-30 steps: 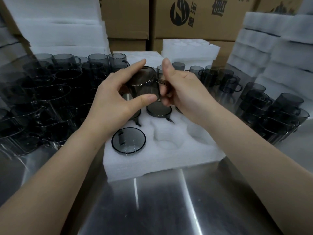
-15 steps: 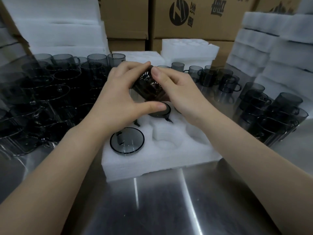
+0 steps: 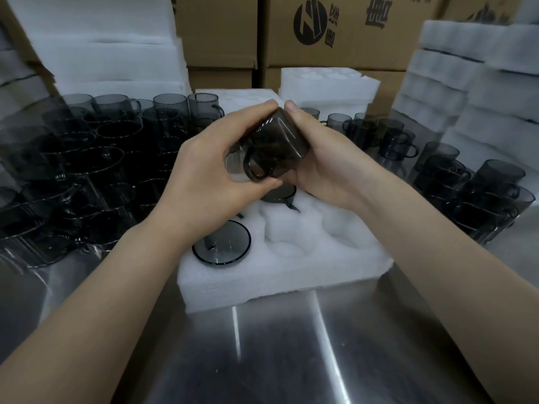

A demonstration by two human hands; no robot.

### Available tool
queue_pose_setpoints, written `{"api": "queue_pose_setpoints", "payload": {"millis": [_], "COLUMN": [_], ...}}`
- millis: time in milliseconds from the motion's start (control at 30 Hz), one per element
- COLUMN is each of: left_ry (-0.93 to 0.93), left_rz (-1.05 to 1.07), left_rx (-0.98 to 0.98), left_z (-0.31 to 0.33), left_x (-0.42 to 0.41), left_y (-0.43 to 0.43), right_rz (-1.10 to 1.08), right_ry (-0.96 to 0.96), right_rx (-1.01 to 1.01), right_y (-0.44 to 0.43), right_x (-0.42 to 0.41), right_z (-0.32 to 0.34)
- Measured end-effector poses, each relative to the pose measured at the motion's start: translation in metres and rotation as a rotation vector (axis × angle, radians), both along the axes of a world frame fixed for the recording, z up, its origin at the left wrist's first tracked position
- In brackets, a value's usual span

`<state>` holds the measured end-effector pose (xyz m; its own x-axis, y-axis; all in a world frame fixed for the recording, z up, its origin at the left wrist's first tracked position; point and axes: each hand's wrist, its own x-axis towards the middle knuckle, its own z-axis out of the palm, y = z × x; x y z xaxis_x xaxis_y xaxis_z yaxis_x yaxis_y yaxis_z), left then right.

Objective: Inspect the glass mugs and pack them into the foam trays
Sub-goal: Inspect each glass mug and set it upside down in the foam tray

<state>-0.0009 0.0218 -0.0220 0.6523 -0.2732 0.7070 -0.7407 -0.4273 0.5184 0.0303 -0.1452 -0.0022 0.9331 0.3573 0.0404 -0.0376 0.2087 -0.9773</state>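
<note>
A brushed steel table (image 3: 291,360) lies below the grip, and cardboard boxes (image 3: 335,30) stand behind it. Left of the grip, loose smoky mugs (image 3: 87,170) crowd under a foam stack (image 3: 102,53). Directly beneath it, the foam tray (image 3: 291,272) holds a packed mug (image 3: 221,246) in its near-left pocket. The left hand (image 3: 204,170) and right hand (image 3: 329,158) both curl round the held mug (image 3: 277,147). It is dark grey and tilted, with its handle toward the camera. More mugs (image 3: 466,193) stand to the right.

The stainless steel table (image 3: 291,360) carries a white foam tray (image 3: 291,275) directly under the fingers (image 3: 249,114). To the left of the fingers stand many smoked glass mugs (image 3: 87,170); to the right stand more mugs (image 3: 481,193).
</note>
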Motion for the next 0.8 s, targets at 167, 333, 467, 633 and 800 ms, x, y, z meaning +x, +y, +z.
{"api": "queue_pose_setpoints", "payload": {"millis": [167, 333, 467, 633, 800], "left_ry": [0.047, -0.008, -0.073, -0.14, -0.164], "left_rz": [0.05, 0.156, 0.031, -0.033, 0.085], "left_rx": [0.025, 0.085, 0.065, 0.002, 0.149], "left_z": [0.004, 0.007, 0.005, 0.002, 0.0], "left_x": [-0.002, -0.002, -0.004, -0.001, 0.005], "left_y": [-0.004, -0.008, -0.004, -0.005, -0.005], "right_rz": [-0.075, -0.197, -0.152, 0.144, 0.237], "right_ry": [-0.039, -0.07, -0.037, 0.114, 0.132], "right_rx": [-0.015, 0.01, 0.065, 0.13, 0.065], "right_y": [0.002, 0.002, -0.004, -0.006, -0.006], "right_x": [-0.003, -0.002, 0.0, 0.002, 0.002], "right_z": [-0.001, -0.003, -0.001, -0.001, -0.004]}}
